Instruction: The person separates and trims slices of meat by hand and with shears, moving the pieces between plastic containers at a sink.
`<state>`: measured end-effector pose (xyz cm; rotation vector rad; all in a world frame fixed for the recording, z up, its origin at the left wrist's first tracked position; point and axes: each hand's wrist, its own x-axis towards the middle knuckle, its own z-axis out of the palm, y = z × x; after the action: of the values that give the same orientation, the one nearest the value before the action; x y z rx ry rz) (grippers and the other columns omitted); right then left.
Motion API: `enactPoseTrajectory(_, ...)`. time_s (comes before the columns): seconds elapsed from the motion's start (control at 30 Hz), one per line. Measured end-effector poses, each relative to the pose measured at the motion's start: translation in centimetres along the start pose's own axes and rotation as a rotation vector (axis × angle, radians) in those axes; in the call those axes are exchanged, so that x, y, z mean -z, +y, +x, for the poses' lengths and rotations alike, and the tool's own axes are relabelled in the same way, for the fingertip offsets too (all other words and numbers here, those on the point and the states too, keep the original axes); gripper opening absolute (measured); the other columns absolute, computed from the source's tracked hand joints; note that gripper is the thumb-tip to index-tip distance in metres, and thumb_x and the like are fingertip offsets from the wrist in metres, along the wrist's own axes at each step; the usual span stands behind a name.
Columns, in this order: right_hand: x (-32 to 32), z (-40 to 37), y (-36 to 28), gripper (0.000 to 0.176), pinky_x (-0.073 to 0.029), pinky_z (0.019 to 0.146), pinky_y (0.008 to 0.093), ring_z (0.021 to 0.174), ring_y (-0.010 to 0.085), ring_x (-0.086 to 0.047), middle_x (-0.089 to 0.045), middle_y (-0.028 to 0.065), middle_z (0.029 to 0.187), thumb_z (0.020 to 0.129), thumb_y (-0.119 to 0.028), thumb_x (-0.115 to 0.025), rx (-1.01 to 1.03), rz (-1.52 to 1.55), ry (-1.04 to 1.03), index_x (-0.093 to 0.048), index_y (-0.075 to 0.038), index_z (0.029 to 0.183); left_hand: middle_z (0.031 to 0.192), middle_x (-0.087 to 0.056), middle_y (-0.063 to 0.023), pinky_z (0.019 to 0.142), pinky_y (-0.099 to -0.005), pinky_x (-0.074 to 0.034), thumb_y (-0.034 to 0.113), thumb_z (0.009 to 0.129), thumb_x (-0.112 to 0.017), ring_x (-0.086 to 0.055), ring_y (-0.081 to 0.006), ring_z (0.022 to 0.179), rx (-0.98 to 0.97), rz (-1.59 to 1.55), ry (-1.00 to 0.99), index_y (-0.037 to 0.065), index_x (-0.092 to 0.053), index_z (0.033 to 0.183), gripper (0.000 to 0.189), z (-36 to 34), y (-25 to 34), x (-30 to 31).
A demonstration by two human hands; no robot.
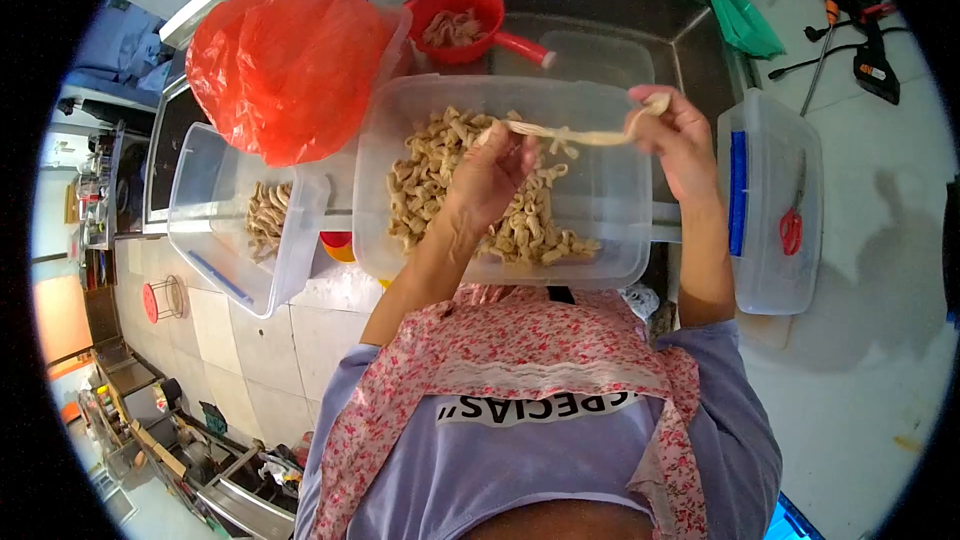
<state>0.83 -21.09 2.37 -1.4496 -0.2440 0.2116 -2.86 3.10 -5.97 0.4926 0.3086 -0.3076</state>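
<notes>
Two hands (490, 175) (680, 135) and one pale strip (580, 136); three clear plastic tubs (610, 190) (200, 190) (770, 275), one red bag (290, 60), one green bag (745, 25), one red scoop (455, 25) and one glue gun (860, 30).

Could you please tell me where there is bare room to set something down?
The counter is bare right of the lidded tub, below the glue gun. The right end of the big tub, under the strip between left hand and right hand, has few pieces. Left is crowded: red bag, second tub, red scoop.
</notes>
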Motion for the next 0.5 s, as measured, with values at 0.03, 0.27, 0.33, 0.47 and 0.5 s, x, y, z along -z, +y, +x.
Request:
enactPoseTrajectory(0.03,-0.5,-0.2,0.1,0.031,-0.046,0.063,0.0211,0.074,0.0081,-0.057,-0.066,0.0022,0.086,0.081,-0.005,-0.065,-0.047,-0.187,-0.049,-0.062,-0.007,0.112,0.1,-0.064,-0.0047,0.075,-0.0269,-0.054,0.023,0.094,-0.054,-0.063,-0.0151,0.084,-0.016,-0.099,0.048,0.008,-0.056,0.112,0.023,0.1,0.0,0.0)
enactPoseTrajectory(0.27,-5.5,-1.1,0.0,0.043,-0.05,0.072,0.0277,0.079,0.0132,-0.065,-0.068,0.0105,0.084,0.078,-0.01,-0.071,-0.024,-0.569,-0.11,-0.055,-0.011,0.118,0.096,-0.065,-0.0068,0.071,-0.0249,-0.051,0.01,0.091,-0.059,-0.061,-0.0123,0.081,-0.189,0.78,-0.058,0.002,-0.05,0.117,0.029,-1.7,0.3,-2.7)
enactPoseTrajectory(0.33,-5.9,-1.1,0.6,0.034,-0.052,0.071,0.0304,0.081,0.0192,-0.066,-0.067,0.0093,0.089,0.08,-0.012,-0.068,0.163,-0.741,-0.096,-0.058,-0.012,0.113,0.09,-0.065,-0.0053,0.069,-0.0247,-0.05,0.009,0.09,-0.06,-0.06,-0.0107,0.078,-0.197,0.861,-0.117,0.001,-0.051,0.116,0.028,-2.0,0.0,-3.3)
enactPoseTrajectory(0.47,-6.5,-1.5,1.4,0.034,-0.052,0.07,0.0346,0.083,0.0257,-0.064,-0.066,0.0069,0.093,0.082,-0.01,-0.062,0.457,-0.928,-0.049,-0.061,-0.016,0.115,0.088,-0.064,-0.0033,0.067,-0.0251,-0.049,0.009,0.089,-0.061,-0.058,-0.0099,0.077,-0.136,0.841,-0.158,-0.001,-0.059,0.106,0.019,-1.9,-0.5,-3.1)
enactPoseTrajectory(0.5,-6.7,-1.6,1.3,0.034,-0.052,0.07,0.0348,0.082,0.0257,-0.064,-0.066,0.0068,0.091,0.082,-0.01,-0.062,0.45,-0.936,-0.038,-0.061,-0.016,0.115,0.088,-0.064,-0.0031,0.067,-0.0254,-0.05,0.011,0.09,-0.061,-0.058,-0.0099,0.077,-0.13,0.847,-0.155,-0.001,-0.059,0.105,0.02,-1.9,-0.5,-3.2)
